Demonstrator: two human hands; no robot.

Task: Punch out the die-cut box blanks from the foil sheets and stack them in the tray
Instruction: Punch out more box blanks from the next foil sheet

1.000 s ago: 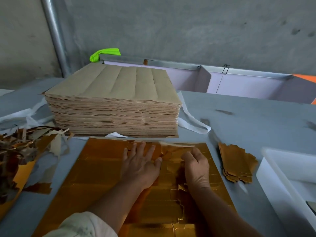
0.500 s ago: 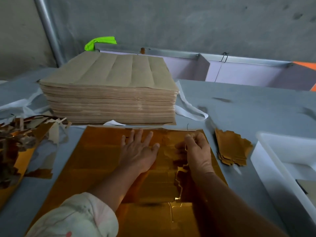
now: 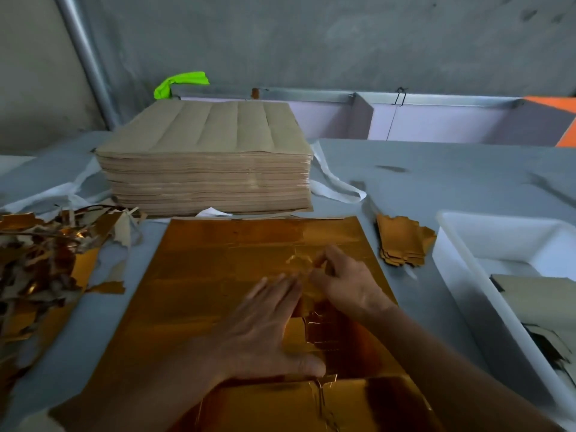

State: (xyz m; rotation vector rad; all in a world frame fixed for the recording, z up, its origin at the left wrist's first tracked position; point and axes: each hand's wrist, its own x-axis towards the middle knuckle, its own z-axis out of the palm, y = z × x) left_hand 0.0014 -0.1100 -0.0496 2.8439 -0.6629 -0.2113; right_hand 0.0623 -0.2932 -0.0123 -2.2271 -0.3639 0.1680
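Note:
A gold foil sheet [image 3: 218, 275] lies flat on the grey table in front of me. My left hand [image 3: 265, 328] presses flat on it with straight fingers. Just right of it, my right hand [image 3: 346, 282] has its fingers curled and pinches a small piece of the foil near the sheet's middle, partly lifted and blurred. A small pile of punched-out gold blanks [image 3: 402, 241] sits right of the sheet. The white tray [image 3: 452, 244] stands at the far right, with some pale blanks inside.
A tall stack of brown-backed sheets [image 3: 202, 169] stands behind the foil sheet. A heap of gold and brown scrap [image 3: 46, 260] lies at the left. White strips [image 3: 336, 188] trail beside the stack. A wall and metal rail bound the table at the back.
Both hands have moved back from the sheet's far edge toward its middle. The torn strip along the top edge is gone, and the right hand now pinches foil nearer the centre.

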